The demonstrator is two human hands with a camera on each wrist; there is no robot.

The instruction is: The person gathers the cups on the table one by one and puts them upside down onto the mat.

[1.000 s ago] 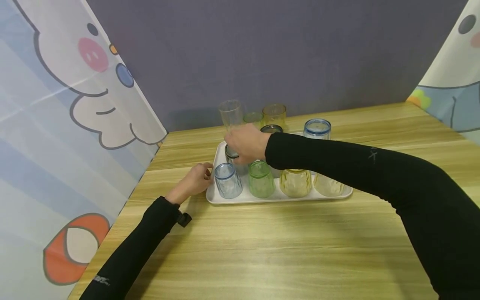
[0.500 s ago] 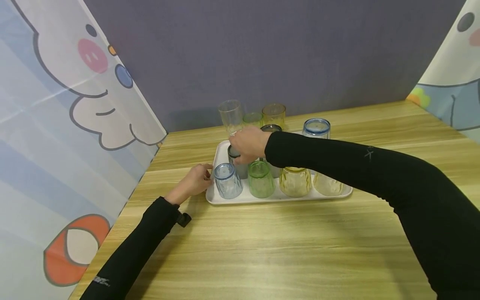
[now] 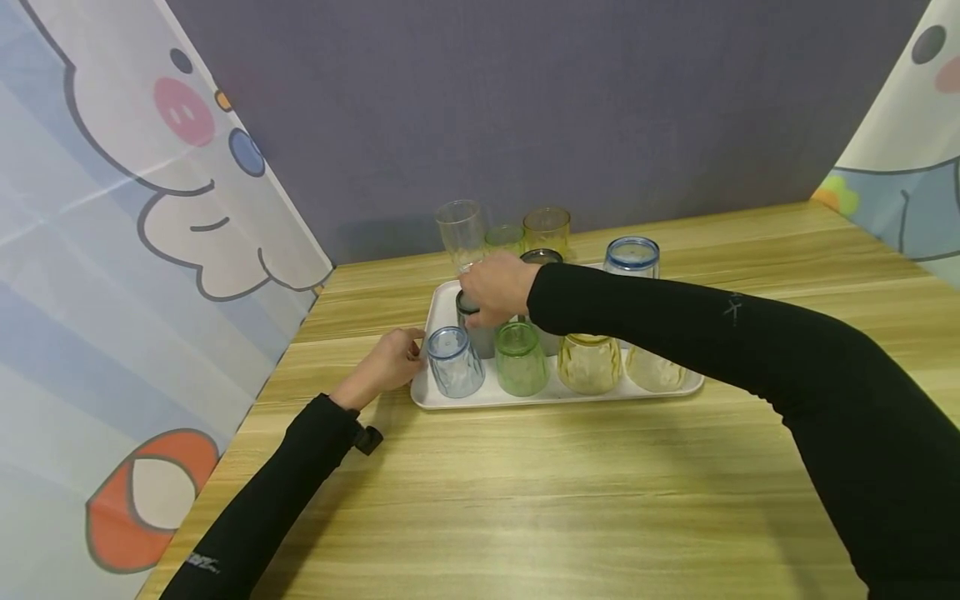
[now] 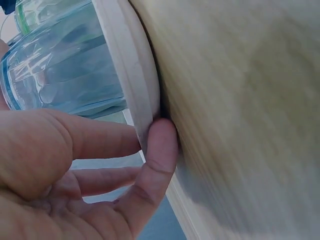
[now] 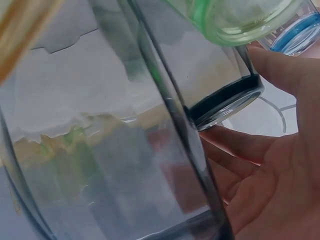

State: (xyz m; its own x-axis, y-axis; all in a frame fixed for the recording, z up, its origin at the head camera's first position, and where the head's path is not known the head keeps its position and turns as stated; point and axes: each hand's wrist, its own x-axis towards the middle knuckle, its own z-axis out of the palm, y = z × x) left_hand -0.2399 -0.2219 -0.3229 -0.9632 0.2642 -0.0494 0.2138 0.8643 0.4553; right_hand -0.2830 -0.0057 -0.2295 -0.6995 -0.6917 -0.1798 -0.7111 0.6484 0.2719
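On the wooden bench, which fills most of the head view, a white tray lies near the far left part, and it carries many tumblers turned upside down. Behind the bench a grey wall stands, with cartoon curtains at both sides. The right arm in a black sleeve reaches across the tray from the right. The right hand has its fingers curled around the top of a grey glass with a dark rim, which stands inverted in the back row of the tray, just behind the blue tumbler and the green tumbler. In the right wrist view the dark rim of this grey glass is close to the fingers, and the palm is beside it. The left hand rests at the left edge of the tray; its fingers are relaxed and only slightly bent, and in the left wrist view the thumb presses against the tray rim, with the blue tumbler just behind the rim. Further right in the front row stand a yellow tumbler and a clear tumbler. Behind the tray, upright on the bench, are a tall clear glass, an amber glass and a blue-rimmed glass.
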